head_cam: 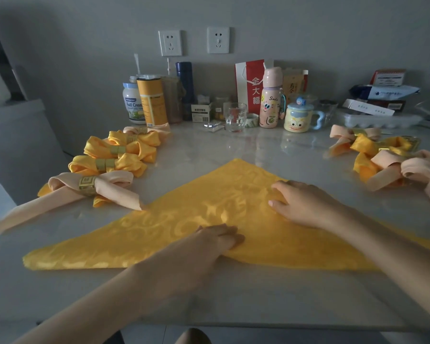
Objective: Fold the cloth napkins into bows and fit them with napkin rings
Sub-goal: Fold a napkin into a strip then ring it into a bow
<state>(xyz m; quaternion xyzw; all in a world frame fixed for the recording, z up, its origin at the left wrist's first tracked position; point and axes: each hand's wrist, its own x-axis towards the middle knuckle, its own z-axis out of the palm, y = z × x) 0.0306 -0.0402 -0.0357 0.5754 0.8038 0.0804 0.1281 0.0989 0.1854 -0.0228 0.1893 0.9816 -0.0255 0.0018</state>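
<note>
A yellow patterned napkin (199, 214) lies flat on the marble table (233, 294), folded into a triangle with its tip pointing away from me. My left hand (216, 240) rests on the napkin near its front fold, fingers curled at the cloth's edge. My right hand (303, 203) lies on the napkin's right half, fingers bent and pressing the cloth. Finished bows with gold rings sit at the left: a peach bow (90, 184) and several yellow bows (107, 165). More peach and yellow bows (387, 160) are heaped at the right.
Along the wall stand jars (133, 103), a yellow canister (152, 103), a blue flask (185, 88), a drinking glass (235, 116), a pink bottle (271, 98), a cartoon mug (299, 117), a red bag (250, 83) and boxes (382, 95). A grey cabinet (15, 135) stands to the left.
</note>
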